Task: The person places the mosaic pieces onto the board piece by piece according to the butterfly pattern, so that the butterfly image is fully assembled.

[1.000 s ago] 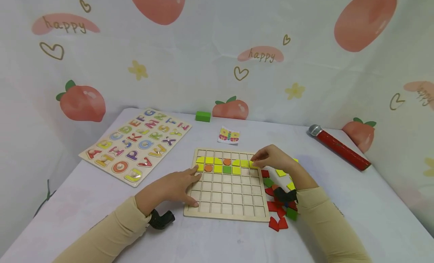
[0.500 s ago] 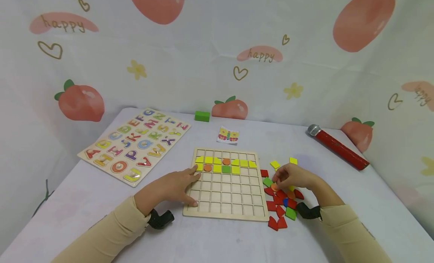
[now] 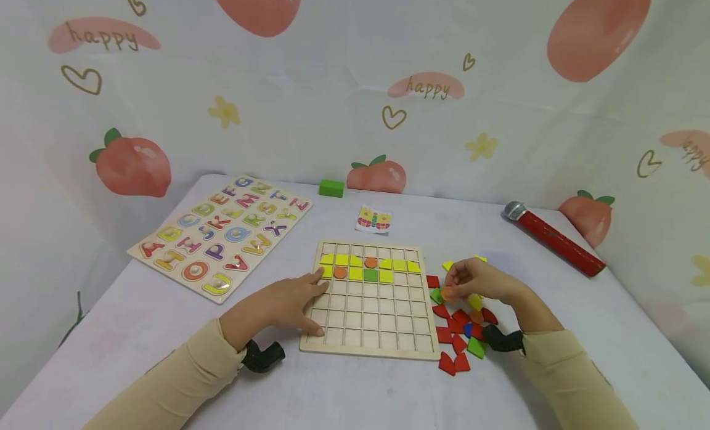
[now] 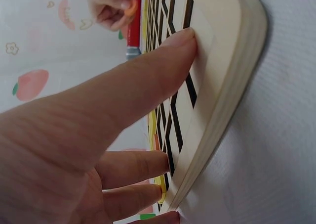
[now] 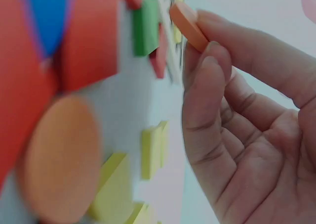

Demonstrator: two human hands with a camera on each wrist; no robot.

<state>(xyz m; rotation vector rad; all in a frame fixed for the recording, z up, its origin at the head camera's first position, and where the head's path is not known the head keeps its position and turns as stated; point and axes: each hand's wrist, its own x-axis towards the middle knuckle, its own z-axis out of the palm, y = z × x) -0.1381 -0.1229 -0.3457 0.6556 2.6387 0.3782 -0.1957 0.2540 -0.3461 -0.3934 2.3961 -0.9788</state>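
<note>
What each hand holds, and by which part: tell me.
The right hand pinches an orange round piece by one side near its rim, between thumb and finger. The left hand grips nothing, resting on the left edge of the wooden board.

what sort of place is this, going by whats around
Probably an indoor play or learning corner: the white-covered table holds a wooden grid board and an alphabet puzzle board, and a fruit-print backdrop reading "happy" hangs behind.
</note>
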